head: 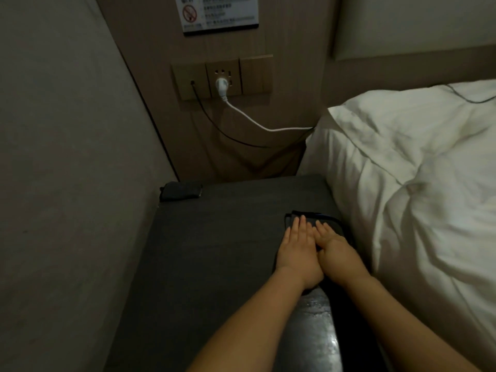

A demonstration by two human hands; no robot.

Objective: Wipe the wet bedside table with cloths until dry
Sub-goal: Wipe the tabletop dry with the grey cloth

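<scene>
both hands flat, side by side, pressing a dark cloth (328,223) on the bedside table (214,264)
left hand (298,253) and right hand (339,257) touch, fingers straight. white pillow (402,162) crowds the table's right edge; a dark object (181,191) lies at its far left corner. wet sheen glints near the front.

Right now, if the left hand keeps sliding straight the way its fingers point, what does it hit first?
The left hand, flat on the dark cloth, points toward the wall. Past the cloth's far edge lies bare table top, then probably the wall panel under the socket; depth is unclear.
</scene>
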